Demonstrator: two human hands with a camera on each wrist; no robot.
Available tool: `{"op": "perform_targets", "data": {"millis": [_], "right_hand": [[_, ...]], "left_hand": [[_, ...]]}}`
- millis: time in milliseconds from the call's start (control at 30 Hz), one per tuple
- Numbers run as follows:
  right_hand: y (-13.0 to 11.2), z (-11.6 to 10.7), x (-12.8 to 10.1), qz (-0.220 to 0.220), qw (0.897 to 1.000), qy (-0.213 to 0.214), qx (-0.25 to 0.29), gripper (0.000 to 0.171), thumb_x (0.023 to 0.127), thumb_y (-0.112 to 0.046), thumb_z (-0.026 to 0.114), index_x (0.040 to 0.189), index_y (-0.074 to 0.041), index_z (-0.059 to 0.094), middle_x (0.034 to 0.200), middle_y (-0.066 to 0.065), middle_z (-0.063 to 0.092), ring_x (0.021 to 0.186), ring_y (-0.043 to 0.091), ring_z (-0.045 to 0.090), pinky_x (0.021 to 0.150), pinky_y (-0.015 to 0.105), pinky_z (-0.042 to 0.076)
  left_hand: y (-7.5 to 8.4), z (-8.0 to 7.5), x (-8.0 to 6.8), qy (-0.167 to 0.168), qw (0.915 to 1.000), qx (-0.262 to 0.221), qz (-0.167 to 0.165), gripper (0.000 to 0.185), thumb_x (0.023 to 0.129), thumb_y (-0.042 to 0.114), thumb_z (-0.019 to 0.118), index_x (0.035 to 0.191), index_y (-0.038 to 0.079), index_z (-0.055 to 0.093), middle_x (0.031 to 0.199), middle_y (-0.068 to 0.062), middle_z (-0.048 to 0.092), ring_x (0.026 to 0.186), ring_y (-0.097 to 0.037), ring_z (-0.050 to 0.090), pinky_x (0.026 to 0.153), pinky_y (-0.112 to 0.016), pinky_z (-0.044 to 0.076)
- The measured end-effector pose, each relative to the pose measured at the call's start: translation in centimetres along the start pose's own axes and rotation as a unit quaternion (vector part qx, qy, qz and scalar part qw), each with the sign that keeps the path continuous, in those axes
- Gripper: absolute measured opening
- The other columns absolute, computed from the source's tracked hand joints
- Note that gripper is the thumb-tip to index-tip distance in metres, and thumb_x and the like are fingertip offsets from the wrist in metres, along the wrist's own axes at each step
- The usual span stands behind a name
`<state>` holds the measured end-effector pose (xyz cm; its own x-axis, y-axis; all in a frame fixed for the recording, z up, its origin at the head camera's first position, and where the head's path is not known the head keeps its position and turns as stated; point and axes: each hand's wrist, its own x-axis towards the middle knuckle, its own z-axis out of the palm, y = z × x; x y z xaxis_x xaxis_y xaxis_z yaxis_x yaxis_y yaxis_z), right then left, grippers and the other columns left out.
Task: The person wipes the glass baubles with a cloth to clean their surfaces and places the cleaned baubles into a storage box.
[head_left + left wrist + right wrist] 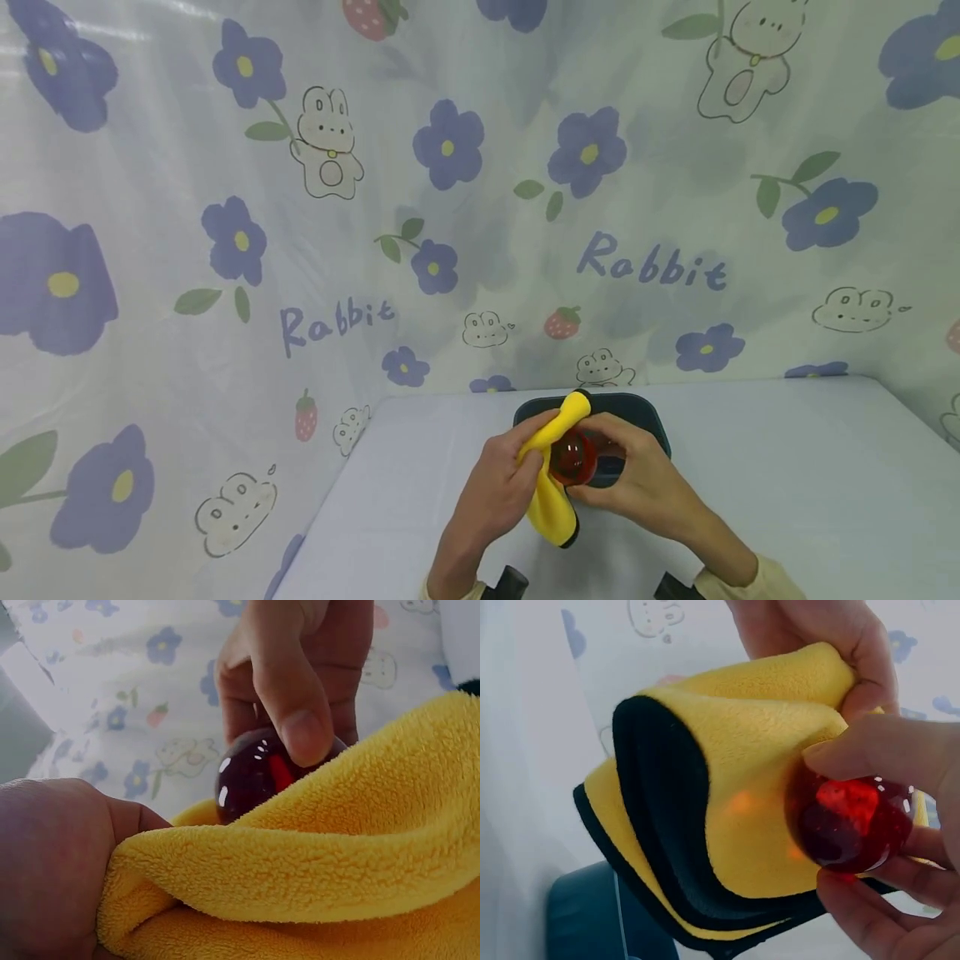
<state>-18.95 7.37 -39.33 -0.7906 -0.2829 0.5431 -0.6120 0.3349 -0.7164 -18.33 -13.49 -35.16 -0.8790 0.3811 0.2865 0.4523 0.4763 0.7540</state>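
A glossy, see-through red ball (573,457) is held between the thumb and fingers of my right hand (645,475). Its near side lies against a folded yellow cloth (553,510) with a fuzzy face and dark edging. My left hand (501,483) grips that cloth in a bunch, thumb on top. In the left wrist view the cloth's fold (300,870) hides the lower part of the ball (247,776). From the right wrist, the ball (851,821) shows in front of the cloth (757,765), whose dark underside hangs down.
Behind and below the hands stands a dark teal bin (651,414) with rounded corners, partly covered by the hands and cloth. It rests on a white table (787,483). A curtain (510,225) printed with flowers and rabbits hangs at the back and left.
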Motion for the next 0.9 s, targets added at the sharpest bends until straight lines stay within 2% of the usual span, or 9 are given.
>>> {"op": "perform_targets", "data": {"millis": [167, 367, 700, 900], "right_hand": [[-0.2, 0.2, 0.0, -0.015, 1.000, 0.014, 0.005, 0.068, 0.072, -0.016, 0.093, 0.131, -0.020, 0.061, 0.125, 0.000, 0.068, 0.099, 0.007, 0.069, 0.087, 0.022, 0.060], [-0.5, 0.5, -0.2, -0.016, 0.999, 0.047, 0.013, 0.072, 0.072, -0.010, 0.092, 0.136, -0.016, 0.059, 0.128, 0.003, 0.064, 0.097, 0.007, 0.066, 0.087, 0.020, 0.059], [-0.1, 0.2, 0.1, -0.017, 0.996, 0.086, 0.017, 0.065, 0.073, -0.007, 0.092, 0.131, -0.014, 0.063, 0.126, 0.001, 0.059, 0.109, 0.004, 0.064, 0.087, 0.027, 0.061], [0.5, -0.4, 0.4, -0.018, 0.994, 0.109, 0.011, 0.065, 0.073, -0.005, 0.091, 0.131, -0.008, 0.062, 0.124, 0.004, 0.064, 0.105, 0.001, 0.066, 0.087, 0.016, 0.057]], "left_hand": [[-0.2, -0.1, 0.1, 0.001, 1.0000, -0.010, 0.001, 0.047, 0.103, 0.011, 0.044, 0.148, 0.018, 0.056, 0.123, -0.005, 0.070, 0.082, -0.008, 0.060, 0.080, -0.022, 0.054], [-0.3, -0.2, 0.1, -0.002, 0.9995, -0.030, -0.013, 0.050, 0.101, 0.011, 0.044, 0.149, 0.018, 0.054, 0.109, -0.006, 0.068, 0.073, -0.008, 0.059, 0.073, -0.023, 0.055], [-0.2, 0.2, 0.2, -0.029, 0.9976, -0.043, -0.046, 0.054, 0.100, 0.015, 0.045, 0.153, 0.016, 0.049, 0.102, -0.003, 0.066, 0.073, -0.008, 0.060, 0.070, -0.022, 0.054], [0.1, 0.5, 0.3, -0.039, 0.9961, -0.039, -0.069, 0.056, 0.099, 0.017, 0.046, 0.155, 0.017, 0.047, 0.105, -0.001, 0.067, 0.076, -0.008, 0.061, 0.072, -0.022, 0.054]]}}
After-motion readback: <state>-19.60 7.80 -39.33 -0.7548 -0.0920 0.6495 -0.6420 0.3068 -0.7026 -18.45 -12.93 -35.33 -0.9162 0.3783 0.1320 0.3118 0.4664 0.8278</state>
